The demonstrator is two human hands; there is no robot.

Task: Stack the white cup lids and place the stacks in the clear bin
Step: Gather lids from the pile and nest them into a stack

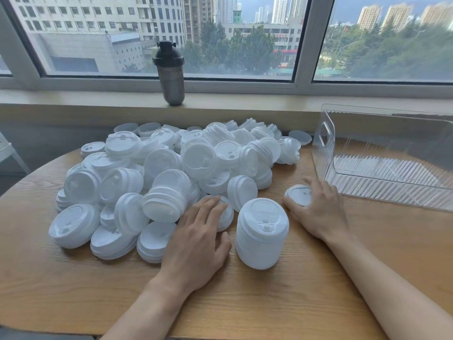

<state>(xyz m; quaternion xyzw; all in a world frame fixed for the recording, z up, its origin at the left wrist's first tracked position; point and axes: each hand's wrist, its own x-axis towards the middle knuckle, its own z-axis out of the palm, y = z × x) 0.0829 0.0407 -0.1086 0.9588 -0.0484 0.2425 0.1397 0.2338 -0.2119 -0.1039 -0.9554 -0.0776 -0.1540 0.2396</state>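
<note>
Right hand (316, 209) curls its fingers over a single lid (297, 195) lying flat on the table (245, 303); left hand (196, 231) rests flat and spread on lids at the pile's (171, 173) near edge. Upright stack (261, 233) stands between the hands, clear bin (382, 182) just beyond the right hand. Lids look light, thin, slick, probably crushable: grip by the rim, take the stack around its sides.

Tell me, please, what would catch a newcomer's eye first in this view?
First, the big heap of white cup lids across the middle and left of the wooden table. Next, the upright stack of lids in front of it, between the left hand, which lies flat on a lid at the heap's edge, and the right hand, which grips a single lid. The clear bin stands at the right with no lids inside.
</note>
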